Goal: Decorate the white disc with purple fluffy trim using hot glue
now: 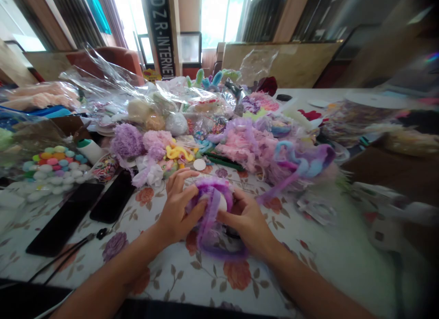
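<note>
Between my two hands is a purple fuzzy strip (213,204), partly wrapped around a small white round piece (222,203). My left hand (180,202) grips it from the left, the thumb pressed on the strip and some other fingers raised. From the right, my right hand (248,218) pinches the white piece and the strip with thumb and fingers. A loose length of the strip hangs in a loop below, close to the flowered tablecloth (174,268). The far side of the bundle is hidden.
Two black phones (65,218) lie on the left with a black cord. Behind are a bag of coloured pompoms (56,165), lilac fluffy balls (126,143), pink ruffled fabric (247,147) and clear plastic bags (113,88). A white glue gun (384,232) appears at right, blurred.
</note>
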Demonstrator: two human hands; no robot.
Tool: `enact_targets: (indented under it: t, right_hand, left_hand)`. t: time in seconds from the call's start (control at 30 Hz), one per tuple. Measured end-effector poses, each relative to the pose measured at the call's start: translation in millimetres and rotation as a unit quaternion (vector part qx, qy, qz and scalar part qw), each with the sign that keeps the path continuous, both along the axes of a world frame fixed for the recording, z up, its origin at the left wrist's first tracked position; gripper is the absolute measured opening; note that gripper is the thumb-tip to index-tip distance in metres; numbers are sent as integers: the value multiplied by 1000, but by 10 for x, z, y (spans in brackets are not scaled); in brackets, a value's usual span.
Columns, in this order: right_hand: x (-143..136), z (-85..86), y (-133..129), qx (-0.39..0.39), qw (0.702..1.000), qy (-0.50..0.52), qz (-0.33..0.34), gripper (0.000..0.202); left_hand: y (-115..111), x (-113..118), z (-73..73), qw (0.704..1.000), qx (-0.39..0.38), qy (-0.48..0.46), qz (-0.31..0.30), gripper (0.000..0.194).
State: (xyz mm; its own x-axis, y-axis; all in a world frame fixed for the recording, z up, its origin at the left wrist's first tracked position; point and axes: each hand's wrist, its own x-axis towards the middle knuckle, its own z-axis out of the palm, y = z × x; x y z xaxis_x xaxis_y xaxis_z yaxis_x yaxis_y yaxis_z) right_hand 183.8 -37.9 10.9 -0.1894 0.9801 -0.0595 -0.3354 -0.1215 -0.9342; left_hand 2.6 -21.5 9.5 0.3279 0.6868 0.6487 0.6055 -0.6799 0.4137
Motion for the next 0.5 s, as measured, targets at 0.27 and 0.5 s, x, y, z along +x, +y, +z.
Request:
enact_targets:
  t: [0.27, 0.5]
  right_hand:
    - [25, -8, 3, -3, 1000, -11, -4, 40]
    - [-14, -39, 24, -4, 999, 32, -10, 45]
  left_hand:
    - [-15, -5, -9, 999, -22, 41, -4, 13]
    - [4, 10, -24, 999, -8, -26, 18, 14]
